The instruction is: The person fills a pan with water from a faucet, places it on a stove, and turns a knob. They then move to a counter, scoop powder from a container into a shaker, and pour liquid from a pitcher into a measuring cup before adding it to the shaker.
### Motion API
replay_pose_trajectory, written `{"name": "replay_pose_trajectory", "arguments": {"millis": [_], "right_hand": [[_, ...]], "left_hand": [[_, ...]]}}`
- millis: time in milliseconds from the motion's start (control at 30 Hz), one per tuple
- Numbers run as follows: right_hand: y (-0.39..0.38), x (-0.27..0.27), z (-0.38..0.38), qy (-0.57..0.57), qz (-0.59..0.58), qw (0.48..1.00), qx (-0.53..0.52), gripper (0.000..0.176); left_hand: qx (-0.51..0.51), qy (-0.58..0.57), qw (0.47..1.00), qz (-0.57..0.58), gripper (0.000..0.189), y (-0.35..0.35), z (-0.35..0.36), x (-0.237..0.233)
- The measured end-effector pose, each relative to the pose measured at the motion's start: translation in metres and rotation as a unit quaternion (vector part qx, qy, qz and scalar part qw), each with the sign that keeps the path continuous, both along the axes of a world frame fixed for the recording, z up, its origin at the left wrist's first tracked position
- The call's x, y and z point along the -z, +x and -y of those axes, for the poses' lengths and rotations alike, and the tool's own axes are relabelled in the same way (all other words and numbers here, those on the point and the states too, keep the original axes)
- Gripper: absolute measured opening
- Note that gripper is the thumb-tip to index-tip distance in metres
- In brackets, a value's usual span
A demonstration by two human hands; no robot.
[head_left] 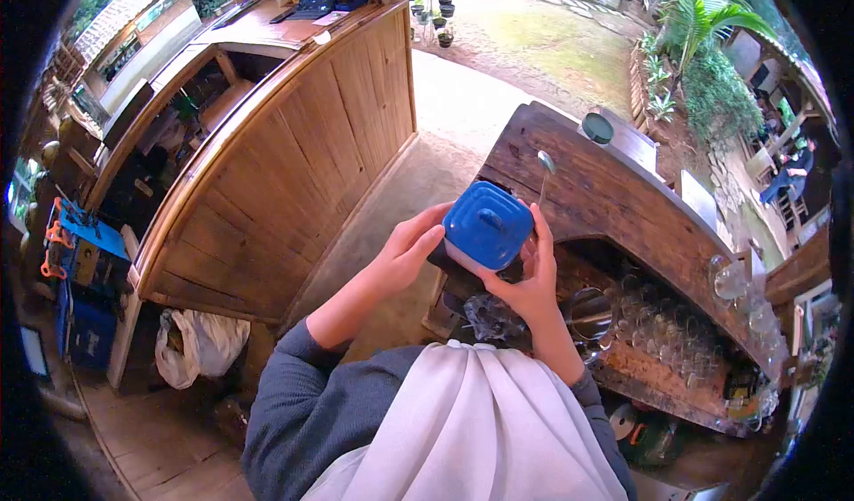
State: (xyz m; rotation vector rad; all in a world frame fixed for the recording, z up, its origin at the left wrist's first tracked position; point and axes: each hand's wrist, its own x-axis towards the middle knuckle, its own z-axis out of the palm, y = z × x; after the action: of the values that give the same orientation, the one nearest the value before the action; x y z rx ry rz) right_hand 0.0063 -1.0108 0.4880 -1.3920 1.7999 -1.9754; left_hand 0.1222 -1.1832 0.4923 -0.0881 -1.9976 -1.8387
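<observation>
Between my two hands is a square plastic container with a blue lid (487, 224), which has a raised grip on top. My left hand (411, 245) wraps the container's left side, its thumb and fingers at the lid's edge. On the other side my right hand (532, 274) has it by the right edge and lower corner. A metal spoon (545, 165) sticks up past my right fingertips, its bowl over the wooden counter (592, 176). Where the spoon's handle ends is hidden by my right hand.
Many clear glasses (658, 328) stand on a lower shelf to the right, beside a shiny metal vessel (590, 314). A dark green bowl (597, 128) is at the counter's far edge. A tall wooden partition (294, 163) rises at left, with a white bag (200, 348) below.
</observation>
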Motion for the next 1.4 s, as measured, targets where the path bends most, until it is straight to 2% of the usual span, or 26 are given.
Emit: {"name": "replay_pose_trajectory", "arguments": {"millis": [200, 733, 967, 1067, 1233, 1267, 1300, 1333, 1367, 1400], "right_hand": [[-0.004, 0.010, 0.005, 0.002, 0.032, 0.999, -0.003, 0.102], [-0.007, 0.017, 0.004, 0.002, 0.067, 0.998, -0.018, 0.101], [-0.010, 0.008, -0.003, 0.046, 0.023, 0.999, -0.002, 0.103], [-0.007, -0.001, -0.010, 0.067, -0.008, 0.998, 0.018, 0.102], [0.000, -0.019, -0.030, 0.122, -0.070, 0.988, 0.057, 0.100], [0.002, -0.021, -0.034, 0.118, -0.103, 0.985, 0.068, 0.091], [0.003, -0.022, -0.039, 0.114, -0.137, 0.981, 0.080, 0.083], [0.004, -0.023, -0.045, 0.114, -0.137, 0.980, 0.084, 0.083], [0.004, -0.025, -0.050, 0.102, -0.147, 0.980, 0.089, 0.071], [0.005, -0.026, -0.056, 0.090, -0.158, 0.979, 0.095, 0.059]], "left_hand": [[-0.003, 0.000, 1.000, 0.010, 0.044, -0.003, 0.005, 0.007], [-0.005, 0.030, 0.999, 0.018, 0.045, -0.005, 0.000, 0.013], [-0.029, 0.034, 0.999, 0.021, 0.042, -0.007, -0.003, 0.021], [-0.019, 0.084, 0.996, 0.001, 0.040, -0.007, -0.005, 0.020], [-0.112, 0.132, 0.983, -0.060, 0.036, -0.009, -0.010, 0.011], [-0.111, 0.131, 0.983, -0.060, 0.036, -0.008, -0.012, 0.009], [-0.171, 0.089, 0.977, -0.091, 0.032, -0.008, -0.013, 0.007], [-0.229, 0.046, 0.965, -0.123, 0.028, -0.008, -0.015, 0.004], [-0.223, 0.046, 0.966, -0.124, 0.028, -0.006, -0.018, 0.002], [-0.254, -0.011, 0.950, -0.180, 0.021, -0.001, -0.021, 0.002]]}}
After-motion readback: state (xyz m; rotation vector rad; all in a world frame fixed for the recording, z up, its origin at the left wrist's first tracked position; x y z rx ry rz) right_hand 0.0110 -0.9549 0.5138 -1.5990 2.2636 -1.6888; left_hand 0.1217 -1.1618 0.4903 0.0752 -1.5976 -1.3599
